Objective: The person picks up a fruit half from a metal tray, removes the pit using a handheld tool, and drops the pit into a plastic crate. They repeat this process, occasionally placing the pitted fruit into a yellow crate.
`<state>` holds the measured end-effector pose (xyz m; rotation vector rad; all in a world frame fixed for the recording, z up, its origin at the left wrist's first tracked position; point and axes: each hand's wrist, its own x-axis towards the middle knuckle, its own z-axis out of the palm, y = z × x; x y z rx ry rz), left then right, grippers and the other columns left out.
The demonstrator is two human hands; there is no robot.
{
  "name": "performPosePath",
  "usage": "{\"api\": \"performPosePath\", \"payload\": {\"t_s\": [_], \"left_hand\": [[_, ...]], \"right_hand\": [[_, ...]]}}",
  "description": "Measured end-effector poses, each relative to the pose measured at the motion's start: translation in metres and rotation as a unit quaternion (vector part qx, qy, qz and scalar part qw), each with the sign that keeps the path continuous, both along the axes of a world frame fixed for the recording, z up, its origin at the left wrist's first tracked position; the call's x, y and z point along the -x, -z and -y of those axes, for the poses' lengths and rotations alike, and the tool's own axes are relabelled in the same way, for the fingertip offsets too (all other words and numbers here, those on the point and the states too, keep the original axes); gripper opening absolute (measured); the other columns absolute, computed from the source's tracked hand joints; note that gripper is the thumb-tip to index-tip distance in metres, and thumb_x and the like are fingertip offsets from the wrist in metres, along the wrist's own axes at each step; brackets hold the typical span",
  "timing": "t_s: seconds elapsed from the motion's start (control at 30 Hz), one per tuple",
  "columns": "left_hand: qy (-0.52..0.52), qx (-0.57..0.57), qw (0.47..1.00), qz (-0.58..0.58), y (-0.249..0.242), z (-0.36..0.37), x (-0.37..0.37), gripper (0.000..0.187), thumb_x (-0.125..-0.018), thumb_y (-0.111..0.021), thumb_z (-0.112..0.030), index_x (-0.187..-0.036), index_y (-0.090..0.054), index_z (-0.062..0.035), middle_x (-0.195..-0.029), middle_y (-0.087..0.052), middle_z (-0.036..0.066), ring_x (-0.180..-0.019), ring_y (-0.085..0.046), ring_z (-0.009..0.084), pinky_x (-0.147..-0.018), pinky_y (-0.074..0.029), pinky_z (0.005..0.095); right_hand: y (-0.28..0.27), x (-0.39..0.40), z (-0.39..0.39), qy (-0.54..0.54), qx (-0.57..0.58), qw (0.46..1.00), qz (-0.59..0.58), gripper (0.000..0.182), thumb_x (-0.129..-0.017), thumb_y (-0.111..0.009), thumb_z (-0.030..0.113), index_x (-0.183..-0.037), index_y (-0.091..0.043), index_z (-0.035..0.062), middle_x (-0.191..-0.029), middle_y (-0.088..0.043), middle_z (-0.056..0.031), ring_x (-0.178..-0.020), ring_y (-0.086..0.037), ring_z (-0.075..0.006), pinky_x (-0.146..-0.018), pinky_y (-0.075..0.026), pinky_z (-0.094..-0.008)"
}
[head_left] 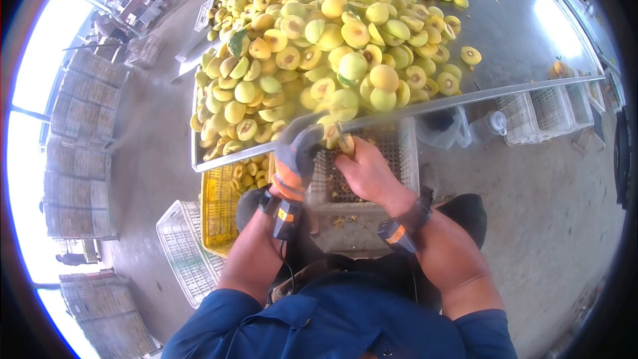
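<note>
My left hand (pixel 296 159), in a grey and orange glove, is closed around a yellow peach half (pixel 329 131) at the table's front edge. Motion blurs the glove. My bare right hand (pixel 367 171) is closed on a small knife (pixel 343 138), whose narrow blade meets the fruit; its handle is mostly hidden by my fingers. Just beyond both hands, a large heap of whole and halved yellow peaches (pixel 332 40) covers much of the metal table (pixel 505 40). Beneath my hands stands a pale plastic crate (pixel 407 159) with bits of fruit in it.
A yellow crate (pixel 218 216) holding peach halves stands left of my knees, beside a white crate (pixel 183 239). At right are more white crates (pixel 545 113), a clear plastic bag (pixel 452 129) and a plastic jug (pixel 493 124). Stacked crates (pixel 80 186) line the far left.
</note>
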<state>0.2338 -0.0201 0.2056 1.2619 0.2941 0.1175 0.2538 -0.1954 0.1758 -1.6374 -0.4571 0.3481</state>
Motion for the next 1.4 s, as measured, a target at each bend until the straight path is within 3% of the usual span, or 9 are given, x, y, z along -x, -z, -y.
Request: {"api": "performPosePath", "payload": {"t_s": [0.23, 0.33, 0.43, 0.77, 0.9, 0.97, 1.2, 1.33, 1.4], "left_hand": [[0.019, -0.060, 0.998, -0.019, 0.008, -0.010, 0.004, 0.037, -0.096, -0.069, -0.014, -0.130, -0.073, 0.0012, -0.114, -0.076, 0.011, -0.097, -0.071, 0.0183, -0.082, -0.056, 0.0296], [0.059, -0.410, 0.902, 0.118, 0.021, -0.025, 0.005, 0.033, -0.094, -0.069, -0.009, -0.125, -0.073, 0.0001, -0.113, -0.075, 0.014, -0.096, -0.072, 0.0233, -0.082, -0.057, 0.0305], [0.020, -0.513, 0.837, 0.192, 0.032, -0.027, 0.009, 0.028, -0.093, -0.068, -0.003, -0.121, -0.071, -0.0005, -0.113, -0.074, 0.016, -0.097, -0.073, 0.0301, -0.082, -0.058, 0.0345], [-0.007, -0.458, 0.875, 0.158, 0.035, -0.019, 0.001, 0.028, -0.087, -0.076, -0.002, -0.114, -0.072, 0.0005, -0.117, -0.075, 0.016, -0.107, -0.073, 0.0323, -0.093, -0.059, 0.0377], [-0.006, -0.536, 0.827, 0.171, 0.026, -0.014, 0.005, 0.031, -0.084, -0.078, -0.004, -0.114, -0.072, -0.0002, -0.117, -0.075, 0.015, -0.105, -0.073, 0.0295, -0.092, -0.058, 0.0372], [-0.003, -0.556, 0.813, 0.171, 0.025, -0.015, 0.004, 0.033, -0.083, -0.079, -0.005, -0.114, -0.072, -0.0006, -0.117, -0.075, 0.015, -0.104, -0.073, 0.0280, -0.092, -0.058, 0.0369], [-0.046, -0.442, 0.889, 0.114, 0.044, -0.009, -0.003, 0.038, -0.095, -0.067, -0.003, -0.132, -0.067, 0.0016, -0.120, -0.076, 0.017, -0.107, -0.075, 0.0303, -0.094, -0.059, 0.0378], [-0.069, -0.591, 0.800, 0.077, 0.034, -0.003, -0.006, 0.034, -0.096, -0.062, -0.003, -0.130, -0.068, 0.0015, -0.122, -0.075, 0.022, -0.106, -0.074, 0.0374, -0.091, -0.059, 0.0409], [-0.101, -0.479, 0.871, 0.046, 0.040, 0.005, -0.005, 0.034, -0.095, -0.063, -0.003, -0.129, -0.069, 0.0010, -0.123, -0.075, 0.022, -0.107, -0.073, 0.0393, -0.091, -0.059, 0.0425]], "right_hand": [[-0.006, -0.001, 0.004, -0.054, 0.001, 0.998, -0.044, 0.027, -0.099, -0.061, 0.019, -0.114, -0.067, -0.0023, -0.108, -0.072, -0.0286, -0.104, -0.067, -0.0486, -0.090, -0.053, -0.0514], [-0.015, 0.001, 0.004, -0.086, -0.007, 0.986, -0.146, 0.026, -0.099, -0.061, 0.018, -0.113, -0.068, -0.0028, -0.104, -0.073, -0.0272, -0.100, -0.069, -0.0461, -0.089, -0.053, -0.0499], [-0.007, 0.004, 0.001, -0.076, -0.005, 0.995, -0.068, 0.026, -0.098, -0.060, 0.018, -0.112, -0.067, -0.0038, -0.102, -0.073, -0.0265, -0.098, -0.069, -0.0449, -0.088, -0.053, -0.0492], [-0.008, 0.003, -0.001, -0.016, 0.046, 0.999, -0.020, 0.029, -0.096, -0.059, 0.017, -0.112, -0.065, -0.0053, -0.103, -0.071, -0.0310, -0.101, -0.067, -0.0503, -0.090, -0.052, -0.0517], [-0.006, 0.001, 0.005, -0.075, 0.044, 0.993, 0.074, 0.028, -0.096, -0.058, 0.016, -0.112, -0.065, -0.0052, -0.105, -0.071, -0.0319, -0.103, -0.066, -0.0515, -0.091, -0.052, -0.0521], [-0.015, 0.001, 0.006, -0.090, 0.021, 0.993, -0.068, 0.027, -0.097, -0.058, 0.017, -0.111, -0.065, -0.0054, -0.105, -0.071, -0.0316, -0.102, -0.066, -0.0512, -0.091, -0.053, -0.0519], [-0.009, 0.017, -0.005, -0.044, 0.067, 0.996, -0.037, 0.025, -0.098, -0.062, 0.015, -0.112, -0.066, -0.0049, -0.105, -0.072, -0.0296, -0.103, -0.069, -0.0498, -0.090, -0.054, -0.0508], [-0.004, 0.013, -0.005, -0.077, 0.060, 0.994, -0.037, 0.025, -0.098, -0.062, 0.015, -0.114, -0.066, -0.0044, -0.107, -0.072, -0.0303, -0.106, -0.068, -0.0510, -0.092, -0.055, -0.0507], [-0.004, 0.021, -0.008, -0.041, 0.091, 0.995, -0.019, 0.026, -0.098, -0.062, 0.015, -0.114, -0.067, -0.0044, -0.107, -0.072, -0.0303, -0.105, -0.069, -0.0509, -0.092, -0.055, -0.0502]]}}
